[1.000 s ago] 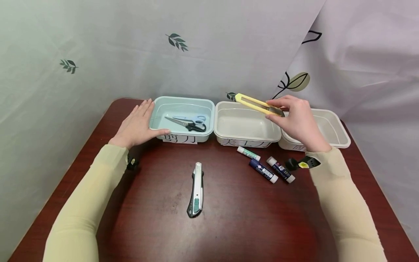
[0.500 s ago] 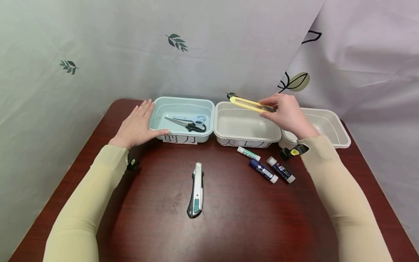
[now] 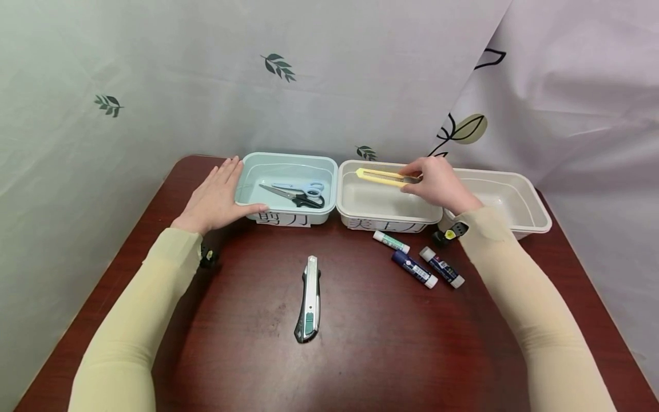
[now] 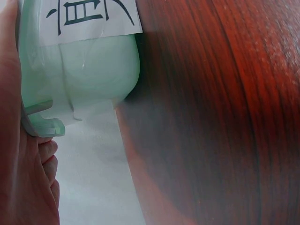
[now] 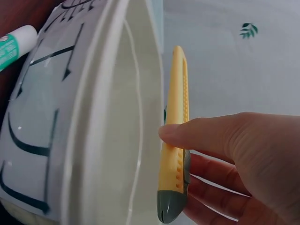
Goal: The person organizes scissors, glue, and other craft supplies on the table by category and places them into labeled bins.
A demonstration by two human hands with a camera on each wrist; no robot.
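My right hand (image 3: 437,182) pinches a yellow box cutter (image 3: 381,177) with a grey end cap, thumb on one side and fingers on the other. The cutter is over the middle cream bin (image 3: 389,218); in the right wrist view its grey end (image 5: 171,206) points down the picture. With fingers straight, my left hand (image 3: 213,195) rests against the left side of the light blue bin (image 3: 290,158). Inside that bin lie black-handled scissors (image 3: 304,200) and light blue scissors (image 3: 313,189).
A silver and black box cutter (image 3: 310,303) lies on the dark red table (image 3: 247,343). Several glue sticks lie in front of the bins: a green one (image 3: 391,242) and dark blue ones (image 3: 415,269). Another cream bin (image 3: 515,200) stands at the right, partly behind my wrist.
My right hand has carried the yellow box cutter leftward, then down toward the middle bin. My left hand has stayed on the light blue bin.
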